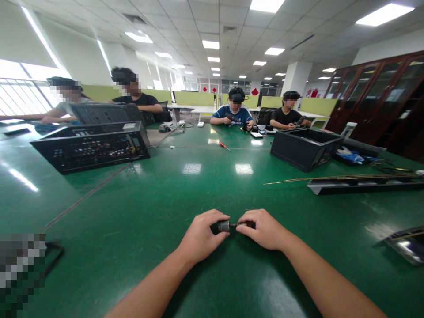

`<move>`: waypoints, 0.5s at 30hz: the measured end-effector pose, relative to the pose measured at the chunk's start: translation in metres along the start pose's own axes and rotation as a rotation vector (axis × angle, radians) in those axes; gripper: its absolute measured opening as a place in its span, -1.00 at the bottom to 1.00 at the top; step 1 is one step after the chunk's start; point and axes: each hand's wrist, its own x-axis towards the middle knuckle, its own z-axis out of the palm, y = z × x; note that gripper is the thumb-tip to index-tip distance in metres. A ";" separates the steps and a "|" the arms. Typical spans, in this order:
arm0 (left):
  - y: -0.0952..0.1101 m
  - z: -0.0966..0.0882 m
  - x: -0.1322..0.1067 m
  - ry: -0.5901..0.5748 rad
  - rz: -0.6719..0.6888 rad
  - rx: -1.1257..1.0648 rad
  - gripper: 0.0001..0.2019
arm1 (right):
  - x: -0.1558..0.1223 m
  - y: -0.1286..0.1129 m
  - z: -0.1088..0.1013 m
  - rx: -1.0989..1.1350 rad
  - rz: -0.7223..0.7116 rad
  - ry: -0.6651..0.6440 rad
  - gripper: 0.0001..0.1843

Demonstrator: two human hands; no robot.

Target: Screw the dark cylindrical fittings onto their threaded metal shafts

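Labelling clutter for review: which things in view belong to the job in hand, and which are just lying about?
In hand:
metal-ended cylindrical part, in left hand
thin shaft, in right hand

Apparently just lying about:
red-handled screwdriver
thin rods
long black channel
dark open box

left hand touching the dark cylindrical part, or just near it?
Touching. The head view shows the left hand gripping the dark cylindrical part, fingers above and thumb below.

left grip: grey-ended cylinder | right grip: thin shaft | red-handled screwdriver farther out on green table
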 end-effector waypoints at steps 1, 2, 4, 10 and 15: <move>0.000 0.000 0.000 -0.001 -0.002 -0.001 -0.68 | 0.000 0.000 0.000 0.000 -0.001 0.001 -0.78; 0.000 0.000 0.000 -0.001 -0.003 -0.003 -0.68 | 0.000 0.000 0.000 0.001 -0.002 0.000 -0.78; 0.000 0.000 0.000 -0.004 -0.007 -0.004 -0.68 | 0.000 0.000 0.000 0.002 0.001 -0.002 -0.78; -0.001 -0.001 -0.001 -0.008 -0.009 -0.002 -0.68 | 0.000 0.000 0.001 0.006 0.000 -0.001 -0.78; -0.001 0.000 -0.001 -0.005 -0.009 -0.003 -0.68 | -0.001 0.002 0.001 0.004 0.000 0.006 -0.78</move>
